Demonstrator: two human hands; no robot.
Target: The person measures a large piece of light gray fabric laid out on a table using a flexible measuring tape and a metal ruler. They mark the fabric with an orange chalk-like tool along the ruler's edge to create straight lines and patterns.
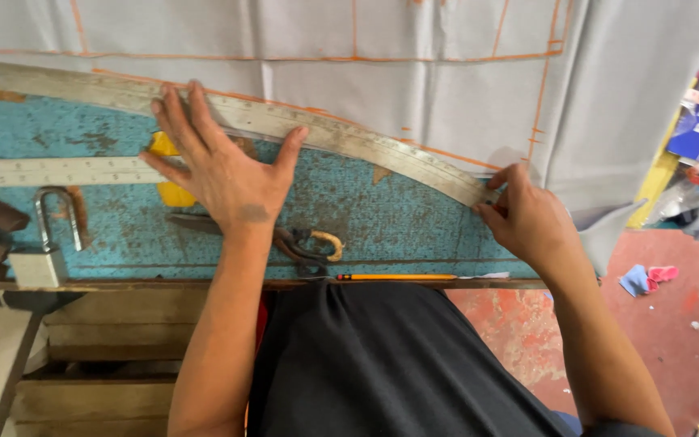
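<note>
A long curved metal ruler [341,139] lies along the lower edge of a grey cloth [382,89] marked with orange chalk lines. My left hand [220,166] presses flat on the ruler's middle, fingers spread. My right hand [527,214] pinches something small at the ruler's right end, against the cloth edge; what it holds is hidden by the fingers. The cloth hangs over the table's right side.
A straight metal ruler [58,171] lies on the worn blue table [398,218]. A padlock [42,255] sits at the left, scissors [301,243] under my left wrist, an orange pencil [398,277] at the front edge. Boxes and scraps lie on the red floor [673,324] at right.
</note>
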